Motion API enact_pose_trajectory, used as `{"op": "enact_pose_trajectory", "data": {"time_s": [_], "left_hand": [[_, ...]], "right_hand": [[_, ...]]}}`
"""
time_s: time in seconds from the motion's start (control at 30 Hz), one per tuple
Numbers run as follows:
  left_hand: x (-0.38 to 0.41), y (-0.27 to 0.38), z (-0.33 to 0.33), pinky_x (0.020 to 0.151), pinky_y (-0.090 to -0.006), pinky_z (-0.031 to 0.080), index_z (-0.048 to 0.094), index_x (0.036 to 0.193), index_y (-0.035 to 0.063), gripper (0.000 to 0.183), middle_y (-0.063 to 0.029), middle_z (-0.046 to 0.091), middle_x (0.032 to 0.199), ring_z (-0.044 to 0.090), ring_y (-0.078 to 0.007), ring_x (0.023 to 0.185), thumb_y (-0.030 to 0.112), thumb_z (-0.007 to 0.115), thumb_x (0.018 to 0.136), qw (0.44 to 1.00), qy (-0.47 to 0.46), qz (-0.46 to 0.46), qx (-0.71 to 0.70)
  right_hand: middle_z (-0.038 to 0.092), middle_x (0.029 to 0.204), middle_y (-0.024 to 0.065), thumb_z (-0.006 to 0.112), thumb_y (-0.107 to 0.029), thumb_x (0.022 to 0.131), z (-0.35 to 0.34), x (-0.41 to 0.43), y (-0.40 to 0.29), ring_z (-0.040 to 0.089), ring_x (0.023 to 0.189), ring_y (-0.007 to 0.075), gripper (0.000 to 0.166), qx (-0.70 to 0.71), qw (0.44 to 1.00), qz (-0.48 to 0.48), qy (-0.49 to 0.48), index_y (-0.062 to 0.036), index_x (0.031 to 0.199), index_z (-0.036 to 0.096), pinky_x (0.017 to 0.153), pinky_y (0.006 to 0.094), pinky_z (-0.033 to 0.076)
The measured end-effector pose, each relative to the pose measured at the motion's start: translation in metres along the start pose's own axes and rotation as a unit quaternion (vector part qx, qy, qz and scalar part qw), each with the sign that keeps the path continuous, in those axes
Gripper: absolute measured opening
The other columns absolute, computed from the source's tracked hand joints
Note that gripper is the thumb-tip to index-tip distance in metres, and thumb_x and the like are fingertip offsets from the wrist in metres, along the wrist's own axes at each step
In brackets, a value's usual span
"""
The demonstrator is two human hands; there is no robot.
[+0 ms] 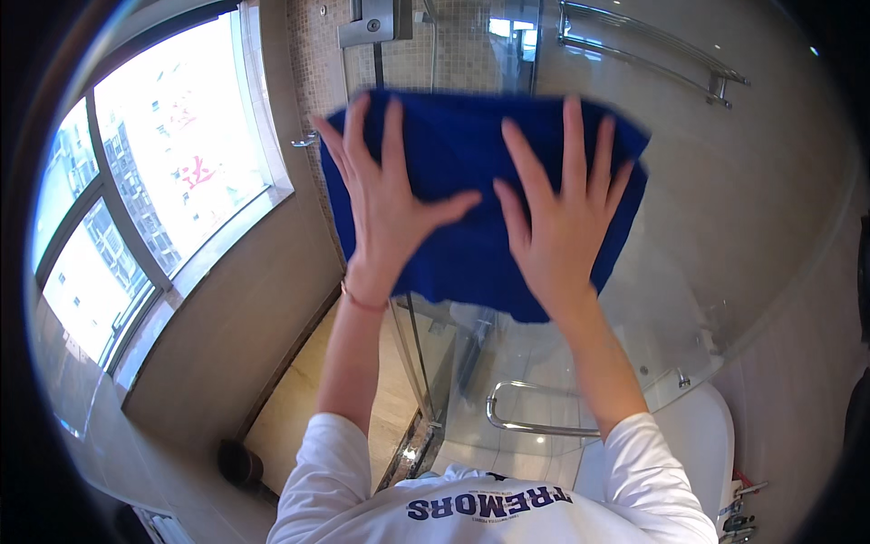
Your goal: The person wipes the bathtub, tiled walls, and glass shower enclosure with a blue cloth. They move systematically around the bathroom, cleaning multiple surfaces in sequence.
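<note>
A dark blue cloth (462, 258) is spread flat against the glass panel (666, 224) of a shower enclosure. Both palms face away from me and lie on the cloth, fingers spread. My left hand (391, 194) covers its left part, with a thin band around the wrist. My right hand (561, 211) rests on its right part. Neither hand visibly grips the cloth; the contact of the palms is hidden behind the hands.
A chrome door handle (537, 427) sits below the cloth, a metal hinge (374, 26) above it. A towel rack (652, 51) shows at upper right, a window (177, 136) at left. A dark round container (239, 462) stands at lower left, a white bathtub (700, 428) at lower right.
</note>
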State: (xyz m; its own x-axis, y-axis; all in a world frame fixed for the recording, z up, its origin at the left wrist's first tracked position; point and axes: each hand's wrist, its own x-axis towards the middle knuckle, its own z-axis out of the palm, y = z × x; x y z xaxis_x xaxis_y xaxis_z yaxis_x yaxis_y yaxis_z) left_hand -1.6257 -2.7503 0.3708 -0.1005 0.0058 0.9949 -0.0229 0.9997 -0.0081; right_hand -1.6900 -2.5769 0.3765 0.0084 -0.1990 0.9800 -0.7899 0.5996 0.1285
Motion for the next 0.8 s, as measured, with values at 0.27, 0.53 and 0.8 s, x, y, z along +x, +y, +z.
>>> {"op": "enact_pose_trajectory", "data": {"time_s": [0.27, 0.53, 0.8], "left_hand": [[-0.014, 0.001, -0.020, 0.105, -0.0654, -0.003, 0.027, 0.140, -0.0091, 0.114, -0.0290, 0.018, 0.148, 0.004, -0.0496, 0.138, 0.073, 0.058, 0.068, 0.984, -0.105, -0.025, 0.140], [-0.079, 0.040, -0.044, 0.111, -0.0541, 0.012, 0.025, 0.138, -0.0127, 0.102, -0.0329, 0.019, 0.146, 0.010, -0.0485, 0.138, 0.059, 0.063, 0.076, 0.970, -0.209, -0.119, 0.044], [0.030, 0.002, -0.003, 0.111, -0.0565, 0.006, 0.036, 0.134, -0.0019, 0.052, -0.0254, 0.027, 0.147, 0.005, -0.0462, 0.140, 0.025, 0.053, 0.093, 0.994, 0.066, 0.000, 0.089]], "right_hand": [[0.031, 0.150, 0.0039, 0.064, -0.029, 0.083, 0.008, -0.007, -0.020, 0.032, 0.134, 0.0343, 0.053, -0.025, 0.994, -0.041, -0.098, -0.0372, 0.133, 0.048, 0.094, 0.0649, 0.030], [0.041, 0.144, 0.0035, 0.066, -0.028, 0.078, 0.001, -0.088, -0.021, 0.046, 0.122, 0.0236, 0.056, -0.003, 0.989, -0.039, -0.144, -0.0330, 0.132, 0.051, 0.074, 0.0441, 0.037], [0.033, 0.149, 0.0061, 0.066, -0.025, 0.081, 0.010, 0.027, -0.009, 0.031, 0.135, 0.0354, 0.054, -0.047, 0.998, -0.043, 0.021, -0.0328, 0.132, 0.050, 0.099, 0.0626, 0.027]]}}
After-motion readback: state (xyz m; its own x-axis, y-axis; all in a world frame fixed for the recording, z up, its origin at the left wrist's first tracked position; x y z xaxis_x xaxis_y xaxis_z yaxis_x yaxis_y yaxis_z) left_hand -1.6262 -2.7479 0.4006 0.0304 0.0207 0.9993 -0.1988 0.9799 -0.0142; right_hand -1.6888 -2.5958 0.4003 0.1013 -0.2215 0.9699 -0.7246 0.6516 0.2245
